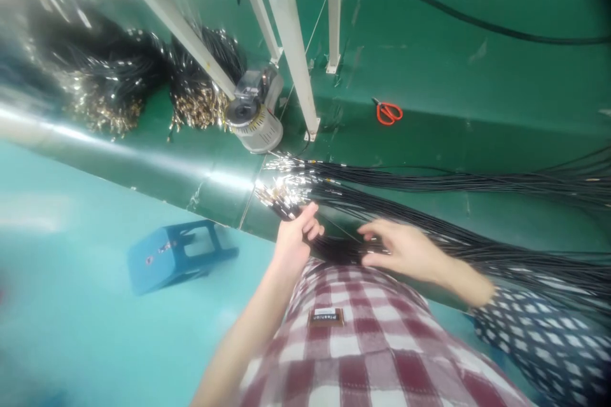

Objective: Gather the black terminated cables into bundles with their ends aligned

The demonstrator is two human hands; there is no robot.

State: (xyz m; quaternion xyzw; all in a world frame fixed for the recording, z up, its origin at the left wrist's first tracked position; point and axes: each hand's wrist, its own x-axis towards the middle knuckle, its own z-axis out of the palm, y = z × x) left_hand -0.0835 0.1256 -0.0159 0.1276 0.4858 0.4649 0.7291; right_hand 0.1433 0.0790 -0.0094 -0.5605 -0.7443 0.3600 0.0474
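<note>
Left grip: the left hand (294,238), low in the middle of the frame, was curled around the bundle of thin black wires with shiny metal terminals (429,235), its fingers folded over the strands just behind the terminal ends.
Right grip: the right hand (398,249), just right of the left one, lay flat and unclenched on the same bundle, its fingertips (366,243) pressing the strands; whether it pinched any single wire could not be told.
Wire bundle: it lay across the green bench (477,95), running from the right edge of the frame toward the centre, where the glinting terminals fanned out just above the left hand, near the bench's front edge.
Clothing: a red-and-white checked garment (363,343) filled the bottom centre, and a dark patterned sleeve (539,337) covered the right forearm at lower right.
Bench, centre: a round white and metal device (255,121) stood beside white slanted frame legs (291,44), above the terminals.
Bench, upper left: heaps of black wires with gold-coloured ends (143,82) lay blurred behind the legs.
Bench, upper right: orange-handled scissors (387,112) lay well apart from the hands, and a thick black cable (477,22) crossed behind them.
Floor: a blue plastic stool (176,254) lay tipped on the teal floor (71,267) at lower left.
</note>
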